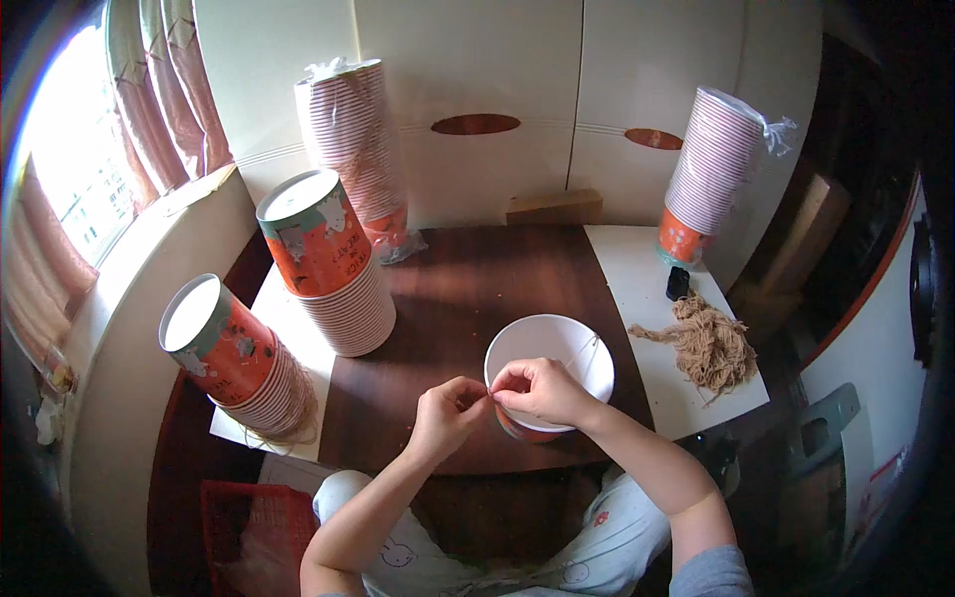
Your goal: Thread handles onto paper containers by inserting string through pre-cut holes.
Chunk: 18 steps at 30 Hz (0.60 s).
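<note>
I count four stacks (pixel 328 267) around one white-lined bucket (pixel 540 340) — left hand (pixel 446 415), right hand (pixel 542 390) together at its rim — pinch unclear.

Whatever the left hand (pixel 448 410) and right hand (pixel 545 388) pinched at the bucket's (pixel 537 340) rim was too small to tell, and the right hand hid part of that rim. The nearer cup stack (pixel 323 239) covered the lower left of the wrapped stack (pixel 343 129) behind it. Glare washed out the window (pixel 75 124). The lower edge cut off the red basket (pixel 211 522) and grey sleeve (pixel 711 574).
</note>
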Available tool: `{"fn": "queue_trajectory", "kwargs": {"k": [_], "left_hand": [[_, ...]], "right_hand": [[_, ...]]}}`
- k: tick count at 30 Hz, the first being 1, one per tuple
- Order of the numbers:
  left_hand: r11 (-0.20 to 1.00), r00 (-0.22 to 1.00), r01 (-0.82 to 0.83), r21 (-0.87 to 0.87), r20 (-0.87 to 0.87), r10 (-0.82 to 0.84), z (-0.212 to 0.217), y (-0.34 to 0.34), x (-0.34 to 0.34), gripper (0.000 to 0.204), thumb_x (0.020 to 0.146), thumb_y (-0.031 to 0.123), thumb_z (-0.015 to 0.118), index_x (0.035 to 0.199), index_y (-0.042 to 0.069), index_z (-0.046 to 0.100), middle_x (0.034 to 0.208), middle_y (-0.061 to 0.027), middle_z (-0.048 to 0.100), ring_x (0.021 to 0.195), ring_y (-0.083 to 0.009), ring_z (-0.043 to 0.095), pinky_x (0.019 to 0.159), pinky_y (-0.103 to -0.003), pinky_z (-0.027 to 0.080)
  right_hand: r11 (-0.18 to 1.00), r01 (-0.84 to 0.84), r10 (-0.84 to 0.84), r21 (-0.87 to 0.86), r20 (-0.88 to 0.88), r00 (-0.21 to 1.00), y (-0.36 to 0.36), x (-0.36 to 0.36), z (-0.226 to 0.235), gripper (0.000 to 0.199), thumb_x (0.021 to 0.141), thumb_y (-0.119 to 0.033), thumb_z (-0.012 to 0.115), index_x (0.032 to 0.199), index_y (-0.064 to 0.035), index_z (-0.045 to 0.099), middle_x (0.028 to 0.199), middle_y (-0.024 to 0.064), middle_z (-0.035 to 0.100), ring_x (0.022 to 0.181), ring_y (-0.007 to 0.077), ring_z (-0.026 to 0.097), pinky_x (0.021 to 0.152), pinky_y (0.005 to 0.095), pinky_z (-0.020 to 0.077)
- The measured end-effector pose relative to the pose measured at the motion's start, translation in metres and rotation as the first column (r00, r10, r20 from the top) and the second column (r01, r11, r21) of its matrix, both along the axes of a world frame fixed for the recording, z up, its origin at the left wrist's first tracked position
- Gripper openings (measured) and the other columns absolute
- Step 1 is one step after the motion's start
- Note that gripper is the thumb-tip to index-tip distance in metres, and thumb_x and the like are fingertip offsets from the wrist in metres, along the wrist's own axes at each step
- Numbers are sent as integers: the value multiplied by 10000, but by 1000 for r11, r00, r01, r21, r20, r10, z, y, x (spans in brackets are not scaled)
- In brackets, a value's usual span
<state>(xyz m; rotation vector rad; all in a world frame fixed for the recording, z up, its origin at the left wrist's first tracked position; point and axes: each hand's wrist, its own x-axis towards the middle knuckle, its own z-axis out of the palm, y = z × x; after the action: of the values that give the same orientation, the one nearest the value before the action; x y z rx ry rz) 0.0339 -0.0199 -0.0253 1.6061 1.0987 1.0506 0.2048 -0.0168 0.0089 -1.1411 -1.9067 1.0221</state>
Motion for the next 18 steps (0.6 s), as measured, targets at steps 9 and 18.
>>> {"fn": "queue_trajectory", "kwargs": {"k": [9, 18], "left_hand": [[995, 1000, 4, 102, -1, -4, -1, -2, 1, 111, 716, 66, 625, 800, 0, 598, 651, -39, 592, 594, -55, 533, 550, -200, 441], [986, 995, 55, 158, 76, -68, 0, 2, 3, 141, 712, 43, 621, 826, 20, 542, 672, -5, 554, 584, -19, 460, 527, -185, 405]], "right_hand": [[998, 35, -38, 55, 58, 998, 0, 2, -2, 114, 701, -109, 586, 772, -25, 612, 721, 92, 627, 673, 161, 606, 636, 280, 476], [996, 0, -3, -84, -28, 1000, 7, 7, -12, 140, 705, -104, 588, 811, -16, 608, 754, 86, 630, 708, 140, 596, 668, 273, 471]]}}
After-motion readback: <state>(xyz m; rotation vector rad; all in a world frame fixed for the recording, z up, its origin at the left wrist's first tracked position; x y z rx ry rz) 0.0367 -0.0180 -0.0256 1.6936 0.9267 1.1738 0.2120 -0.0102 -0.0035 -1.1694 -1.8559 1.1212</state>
